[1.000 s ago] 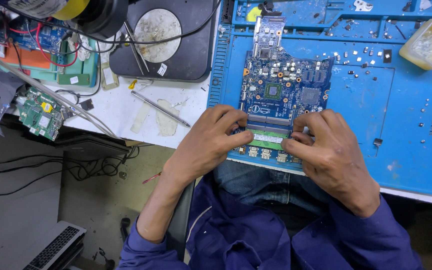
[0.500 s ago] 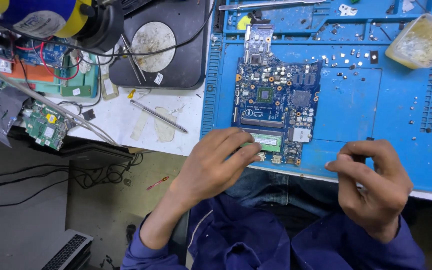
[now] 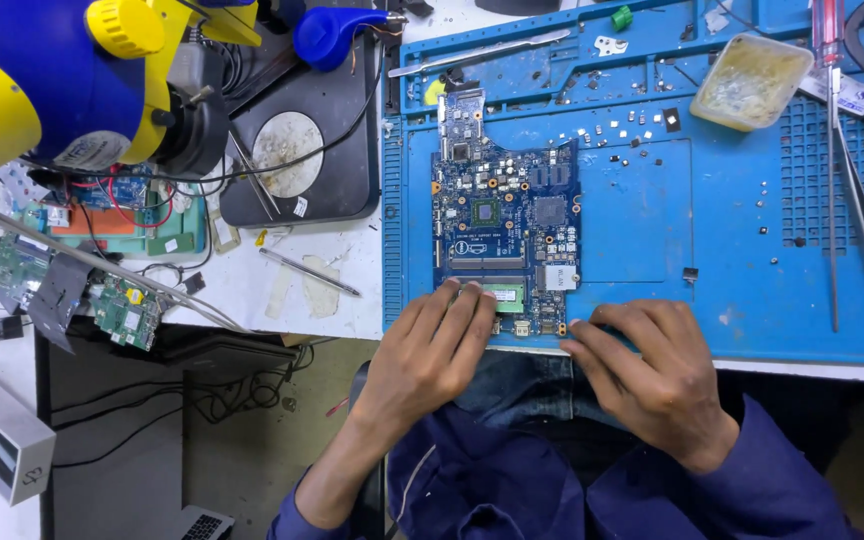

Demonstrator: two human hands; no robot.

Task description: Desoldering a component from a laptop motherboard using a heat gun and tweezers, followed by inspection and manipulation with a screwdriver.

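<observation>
The left hand (image 3: 430, 355) lies flat, fingers together, tips on the green memory module (image 3: 505, 296) at the near edge of the blue laptop motherboard (image 3: 505, 235). The right hand (image 3: 652, 375), at 3 o'clock from it, rests loosely curled on the blue work mat (image 3: 752, 290), gripping nothing visible. The module looks mid-seating; next needs even downward pressure. Fingers hide the slot's latches.

Electronics repair workshop: blue work mat (image 3: 652, 240), bare circuit board (image 3: 505, 215), tweezers (image 3: 857, 190), loose boards (image 3: 124, 312).
</observation>
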